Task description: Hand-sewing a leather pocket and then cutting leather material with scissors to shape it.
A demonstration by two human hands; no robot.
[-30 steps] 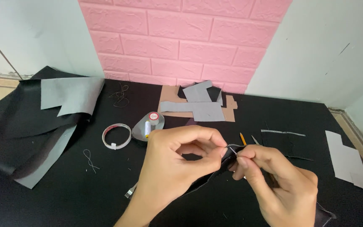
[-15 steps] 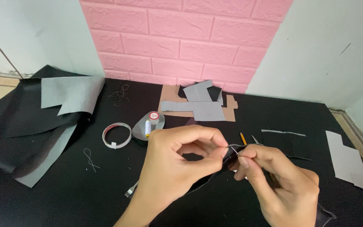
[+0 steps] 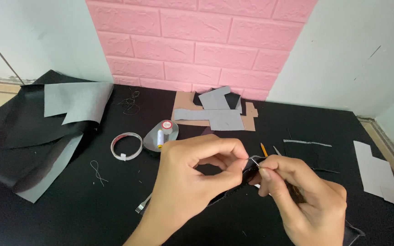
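Pinching hard, the left hand (image 3: 192, 182) and the right hand (image 3: 304, 200) meet near the bottom of the view, over the black table top (image 3: 69, 214). Both hands hold a small piece of black leather (image 3: 233, 189) between them. The left fingers are curled in tight, with the thumb and first finger squeezed shut on the top edge of the piece. The right fingers are bent too, and the thumb and first finger are closed on a thin silver needle (image 3: 253, 160) that pokes up right at that edge. The black piece hangs low between the two hands and is partly hidden by them.

Just left of the left wrist lies a little metal fork tool (image 3: 143, 205) with tiny teeth. A bit farther off on the left is a loop of loose thread (image 3: 97, 172).

Farther still sits a flat round roll of white tape (image 3: 126, 146), and beside it a white spool of thread (image 3: 160, 138) lies on a grey oval piece (image 3: 150, 140). An orange-tipped tool (image 3: 263, 149) peeks out just past the right hand.

On the right lies a grey cut shape (image 3: 377, 173). On the far left is a big folded sheet of black and grey leather (image 3: 46, 132). By the pink brick wall (image 3: 197, 41), grey cut pieces (image 3: 213, 114) rest on brown card (image 3: 185, 102).
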